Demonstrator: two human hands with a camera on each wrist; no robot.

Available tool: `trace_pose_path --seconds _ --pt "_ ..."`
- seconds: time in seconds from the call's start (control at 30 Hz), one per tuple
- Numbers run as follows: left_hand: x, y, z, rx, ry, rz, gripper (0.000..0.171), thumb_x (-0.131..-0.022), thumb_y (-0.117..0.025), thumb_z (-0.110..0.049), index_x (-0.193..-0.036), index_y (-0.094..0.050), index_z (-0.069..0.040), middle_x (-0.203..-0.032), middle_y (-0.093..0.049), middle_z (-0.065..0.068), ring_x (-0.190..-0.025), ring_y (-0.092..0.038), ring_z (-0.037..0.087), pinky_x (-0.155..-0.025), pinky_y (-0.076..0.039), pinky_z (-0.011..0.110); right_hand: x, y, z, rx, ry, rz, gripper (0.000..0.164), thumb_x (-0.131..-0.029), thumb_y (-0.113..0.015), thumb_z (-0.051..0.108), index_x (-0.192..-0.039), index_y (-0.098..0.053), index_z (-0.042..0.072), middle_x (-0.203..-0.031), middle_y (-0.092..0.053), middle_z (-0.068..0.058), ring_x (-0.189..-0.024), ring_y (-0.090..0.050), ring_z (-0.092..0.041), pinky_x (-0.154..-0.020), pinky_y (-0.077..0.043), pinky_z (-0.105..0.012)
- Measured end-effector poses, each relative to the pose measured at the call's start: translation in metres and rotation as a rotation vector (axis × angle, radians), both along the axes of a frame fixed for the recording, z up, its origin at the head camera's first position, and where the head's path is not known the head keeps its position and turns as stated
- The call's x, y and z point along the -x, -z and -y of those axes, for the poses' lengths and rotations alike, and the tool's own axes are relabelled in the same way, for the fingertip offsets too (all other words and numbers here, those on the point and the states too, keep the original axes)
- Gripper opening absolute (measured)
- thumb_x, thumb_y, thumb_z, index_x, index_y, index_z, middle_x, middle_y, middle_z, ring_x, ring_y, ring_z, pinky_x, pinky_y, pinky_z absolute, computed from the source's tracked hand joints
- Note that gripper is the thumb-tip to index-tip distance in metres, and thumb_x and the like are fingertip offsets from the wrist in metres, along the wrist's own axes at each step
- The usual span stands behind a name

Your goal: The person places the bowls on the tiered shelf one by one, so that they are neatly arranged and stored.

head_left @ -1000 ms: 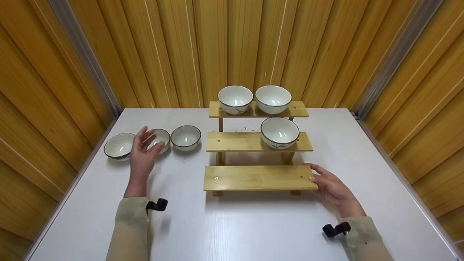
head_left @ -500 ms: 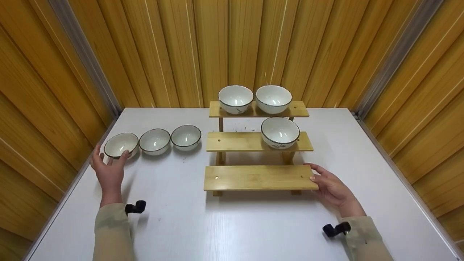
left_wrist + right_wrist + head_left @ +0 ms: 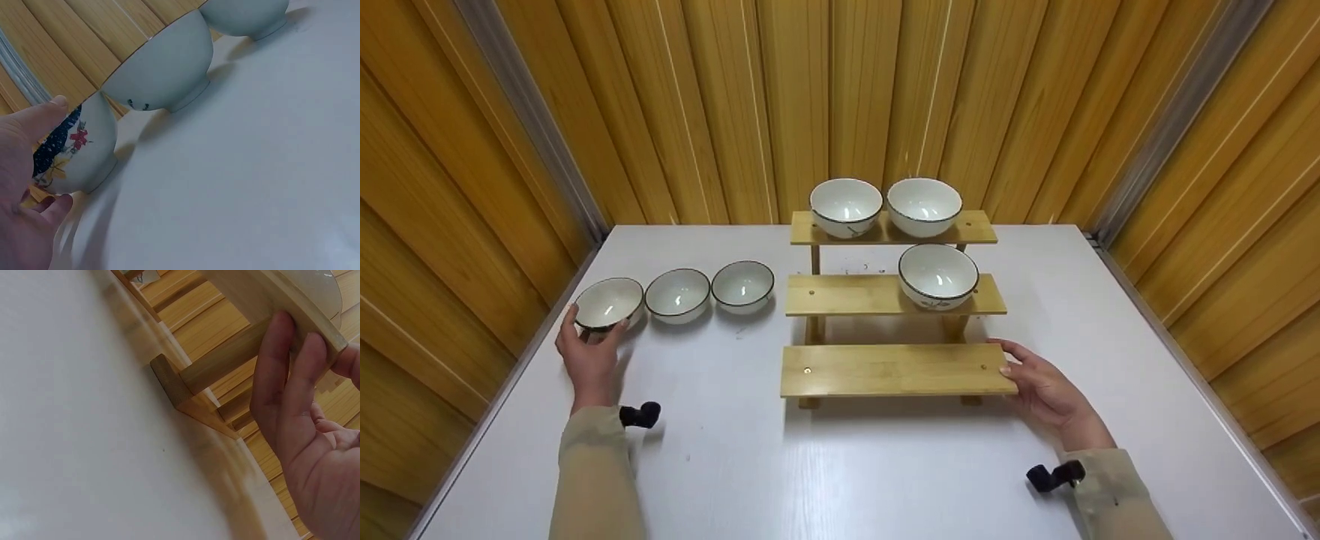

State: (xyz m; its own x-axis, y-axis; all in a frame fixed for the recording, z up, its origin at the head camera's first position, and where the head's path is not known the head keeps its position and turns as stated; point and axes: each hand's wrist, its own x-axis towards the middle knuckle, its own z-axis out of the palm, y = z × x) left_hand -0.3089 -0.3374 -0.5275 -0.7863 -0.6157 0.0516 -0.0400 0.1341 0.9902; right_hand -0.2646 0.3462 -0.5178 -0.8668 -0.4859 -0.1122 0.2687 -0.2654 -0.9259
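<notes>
At the table's left, my left hand [image 3: 589,367] grips the near side of the leftmost white bowl [image 3: 610,301], which has a dark rim. The left wrist view shows its thumb by the rim and its other fingers lower on the bowl, around a blue patch with red and yellow flowers [image 3: 79,138]. My right hand [image 3: 1051,390] pinches the right end of the lowest step of a three-step wooden rack [image 3: 896,370], thumb on top and fingers beneath. Two similar bowls, the middle one [image 3: 678,295] and the right one [image 3: 743,286], stand in a row beside the held bowl.
On the rack's top step sit two bowls, a left one [image 3: 846,206] and a right one [image 3: 925,206]. Another bowl [image 3: 938,275] rests at the right of the middle step. Wood-patterned walls [image 3: 795,112] close in the white table [image 3: 870,480] behind and at both sides.
My left hand has moved left and nearer from over the middle bowl to the leftmost bowl, and its fingers have come in around that bowl. My right hand stays on the rack.
</notes>
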Motion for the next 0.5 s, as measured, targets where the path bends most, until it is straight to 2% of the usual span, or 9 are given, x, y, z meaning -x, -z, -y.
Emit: trace_pose_path --seconds 0.1,0.23,0.37,0.5 --pt "-0.0006 0.0054 0.0011 0.008 0.002 0.032 0.086 -0.093 -0.075 -0.015 -0.164 -0.026 -0.023 -0.168 -0.015 0.014 -0.156 -0.027 0.035 -0.126 -0.032 0.043 -0.0007 0.0003 0.0003 -0.032 0.022 0.009 0.053 -0.106 -0.041 -0.002 -0.155 -0.025 0.009 -0.135 -0.060 0.003 -0.109 -0.067 -0.010 -0.091 -0.059 -0.021" --pt "-0.0003 0.0093 0.0028 0.056 -0.006 0.045 0.076 -0.094 -0.074 -0.015 -0.159 -0.035 -0.015 -0.165 -0.028 0.019 -0.150 -0.038 0.034 -0.123 -0.036 0.040 -0.0016 0.0004 0.0002 -0.049 0.036 0.017 0.059 -0.106 -0.044 0.000 -0.159 -0.018 0.006 -0.138 -0.059 0.005 -0.113 -0.066 -0.010 -0.094 -0.058 -0.021" --pt "0.0023 0.0101 0.0031 0.050 -0.017 0.035 0.062 -0.094 -0.075 -0.016 -0.148 -0.045 -0.010 -0.157 -0.045 0.017 -0.141 -0.050 0.029 -0.106 -0.045 0.025 -0.0018 0.0000 0.0003 -0.030 0.027 0.014 0.056 -0.106 -0.042 -0.001 -0.157 -0.020 0.007 -0.137 -0.058 0.004 -0.111 -0.066 -0.010 -0.093 -0.058 -0.021" --pt "0.0044 0.0115 0.0019 0.021 -0.046 0.008 0.046 -0.092 -0.077 -0.015 -0.129 -0.051 -0.011 -0.150 -0.053 0.015 -0.134 -0.055 0.026 -0.094 -0.045 0.017 -0.0014 -0.0003 0.0005 -0.010 0.013 0.010 0.051 -0.107 -0.040 -0.001 -0.154 -0.025 0.010 -0.136 -0.058 0.003 -0.106 -0.066 -0.009 -0.089 -0.059 -0.020"
